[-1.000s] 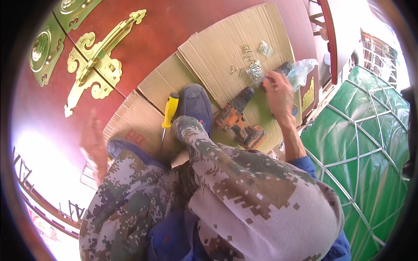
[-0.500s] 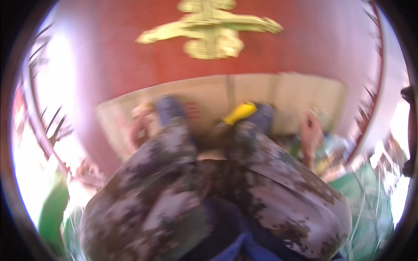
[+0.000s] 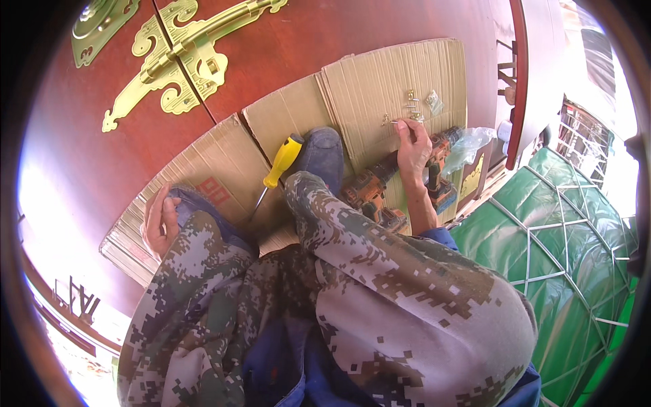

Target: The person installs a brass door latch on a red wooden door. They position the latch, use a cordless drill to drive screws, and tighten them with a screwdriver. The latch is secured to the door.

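Observation:
My right hand (image 3: 413,149) is over the right part of the flattened cardboard (image 3: 298,98), thumb and forefinger pinched on a small screw (image 3: 395,122). Just beyond the fingertips, several small brass-coloured fittings and screws (image 3: 411,102) lie near a little clear plastic bag (image 3: 435,102). My left hand (image 3: 161,220) rests beside my left shoe (image 3: 203,203), fingers stretched out and holding nothing. A yellow-handled screwdriver (image 3: 283,161) stands tilted between my shoes, handle up; its tip is hard to make out.
Two orange-and-black cordless drills (image 3: 369,190) (image 3: 442,152) lie around my right forearm, one beside crumpled clear plastic (image 3: 471,146). Ahead is a reddish wooden surface (image 3: 237,74) with an ornate brass latch (image 3: 180,57). A strapped green tarpaulin bundle (image 3: 542,224) stands at right.
The view has turned to the right and sharpened. My right hand has gone from hanging loosely above the cardboard's right side to a pinch at the small hardware.

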`<state>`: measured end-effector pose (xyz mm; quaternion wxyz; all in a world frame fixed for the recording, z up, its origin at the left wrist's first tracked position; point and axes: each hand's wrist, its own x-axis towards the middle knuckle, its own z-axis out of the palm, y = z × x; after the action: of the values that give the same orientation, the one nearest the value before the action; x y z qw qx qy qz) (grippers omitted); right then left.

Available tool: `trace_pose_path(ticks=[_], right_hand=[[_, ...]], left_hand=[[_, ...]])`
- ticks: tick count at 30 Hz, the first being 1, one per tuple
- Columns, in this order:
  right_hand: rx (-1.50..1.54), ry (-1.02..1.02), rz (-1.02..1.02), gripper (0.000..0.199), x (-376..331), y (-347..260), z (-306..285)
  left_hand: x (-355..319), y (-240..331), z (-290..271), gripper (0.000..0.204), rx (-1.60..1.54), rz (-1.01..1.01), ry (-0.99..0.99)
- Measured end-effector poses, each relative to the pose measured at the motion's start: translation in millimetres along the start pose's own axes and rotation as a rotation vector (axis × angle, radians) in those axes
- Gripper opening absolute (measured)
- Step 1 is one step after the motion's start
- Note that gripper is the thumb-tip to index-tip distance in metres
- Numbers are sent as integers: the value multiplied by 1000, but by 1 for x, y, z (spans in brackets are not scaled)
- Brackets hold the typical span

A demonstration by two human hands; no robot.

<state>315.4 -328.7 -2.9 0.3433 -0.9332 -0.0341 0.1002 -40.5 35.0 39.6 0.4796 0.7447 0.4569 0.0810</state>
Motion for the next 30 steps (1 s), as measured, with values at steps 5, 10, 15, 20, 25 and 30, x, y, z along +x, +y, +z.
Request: trace_pose_path(ticks=[5,10,15,20,25,30], right_hand=[[-103,41,-77,13,-4,-6,3],[-104,58,-174,11,-5,-2,6],[-226,-69,-253,10,-3,-8,-7],[-400,-242,-258,14,1,-30,-16],[-479,-277,-377,18,8,-27,-18],[-330,-268,-266,17,15,-21,-16]], left_hand=[[-2,-3,0,27,-7,34,7],[-1,-1,0,26,-12,30,18],[-2,-2,2,26,-22,14,53],[0,-1,1,27,-30,50,44],[-1,2,2,26,-32,39,53],[3,12,-1,25,-2,47,40]])
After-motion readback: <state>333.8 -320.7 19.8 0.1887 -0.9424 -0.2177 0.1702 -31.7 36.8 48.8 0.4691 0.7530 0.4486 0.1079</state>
